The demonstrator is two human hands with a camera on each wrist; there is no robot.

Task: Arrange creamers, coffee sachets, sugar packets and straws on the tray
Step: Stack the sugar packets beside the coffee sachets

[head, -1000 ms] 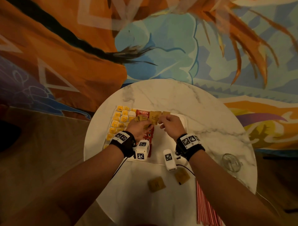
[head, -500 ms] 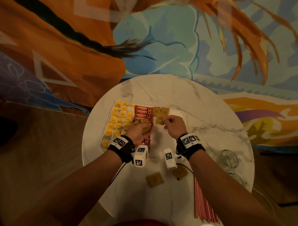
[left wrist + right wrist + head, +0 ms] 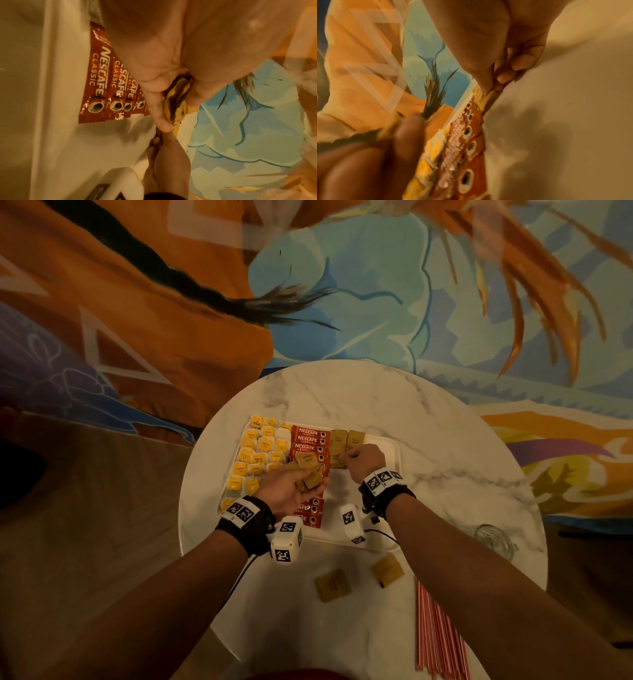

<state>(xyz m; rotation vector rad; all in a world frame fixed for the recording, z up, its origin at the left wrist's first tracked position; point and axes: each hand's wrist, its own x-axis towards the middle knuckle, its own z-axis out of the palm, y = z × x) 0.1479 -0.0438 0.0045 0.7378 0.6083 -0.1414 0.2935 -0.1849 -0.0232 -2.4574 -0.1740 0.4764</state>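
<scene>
Red-and-white striped straws: bundle lying on the near right part of the round marble table, off the tray.

Loose brown sugar packets, two: one and another flat on the table, just in front of the tray's near rim.

Clear glass: on the table's right edge, well apart from the tray.

White tray: rectangular, on the table's middle, long side toward the person.

Left hand: over the tray's near half, palm up, fingers curled round a bunch of brown sugar packets; the left wrist view shows the packet edges pinched between thumb and fingers.

Right hand: over the tray's middle, thumb and fingertips pinching one brown sugar packet low against the tray floor, just right of the coffee column.

Nescafe Classic coffee sachets: red, one overlapping column down the tray's middle, partly hidden by the left hand.

Yellow tea sachets: several rows filling the tray's left part, beside the coffee sachets.

Laid brown sugar packets: two side by side at the tray's far edge, right of the coffee sachets.
</scene>
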